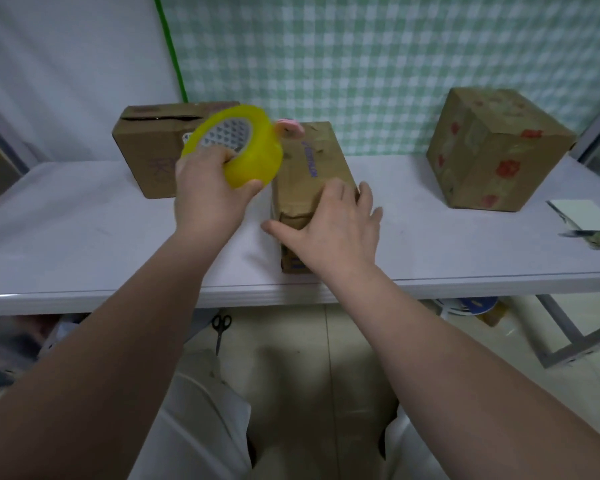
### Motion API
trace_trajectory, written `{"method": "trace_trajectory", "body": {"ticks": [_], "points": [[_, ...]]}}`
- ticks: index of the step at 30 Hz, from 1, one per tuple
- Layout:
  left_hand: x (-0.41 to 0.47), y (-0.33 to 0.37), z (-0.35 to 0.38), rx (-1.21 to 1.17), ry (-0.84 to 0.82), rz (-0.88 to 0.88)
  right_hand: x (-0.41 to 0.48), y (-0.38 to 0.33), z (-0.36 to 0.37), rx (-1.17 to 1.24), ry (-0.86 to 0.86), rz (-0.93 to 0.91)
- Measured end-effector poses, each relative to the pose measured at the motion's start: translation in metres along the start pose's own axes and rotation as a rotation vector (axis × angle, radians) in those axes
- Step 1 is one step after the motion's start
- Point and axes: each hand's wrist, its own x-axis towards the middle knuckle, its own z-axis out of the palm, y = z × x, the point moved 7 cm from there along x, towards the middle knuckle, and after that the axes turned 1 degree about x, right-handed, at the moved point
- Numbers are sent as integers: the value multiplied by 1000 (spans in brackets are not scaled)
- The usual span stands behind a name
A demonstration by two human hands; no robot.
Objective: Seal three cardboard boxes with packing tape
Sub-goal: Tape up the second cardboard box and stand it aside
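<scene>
The left grip clasps the yellow roll of packing tape — hooked through its core — above the white desk. The right grip, splayed flat, steadies the narrow brown cardboard box (probably light, crushable) at its near end.

The tape roll left of centre was glossy, translucent yellow plastic around a pale patterned core. The middle box was matt brown cardboard, creased and rough at its near end, with shiny strips of clear tape along its top. The left box showed plain, dull cardboard. The right box, at upper right, was cardboard under wrinkled, glossy film. The worktop looked smooth and pale, with a soft sheen. Checked cloth hung across the top. The floor below was glossy tile, and the scissors had black plastic handles and metal blades.
</scene>
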Motion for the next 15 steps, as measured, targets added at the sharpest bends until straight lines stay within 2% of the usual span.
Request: {"method": "trace_trajectory", "body": {"ticks": [3,8,12,15], "points": [[-11,-30,-2,43,-4,-126,5,-1,1,-7,42,52],[-36,-60,9,103,-105,-269,16,15,0,179,60,136],[-49,-74,24,131,-196,-337,17,35,-10,400,110,182],[-56,-81,30,171,-230,-388,20,57,-11,644,119,311]]}}
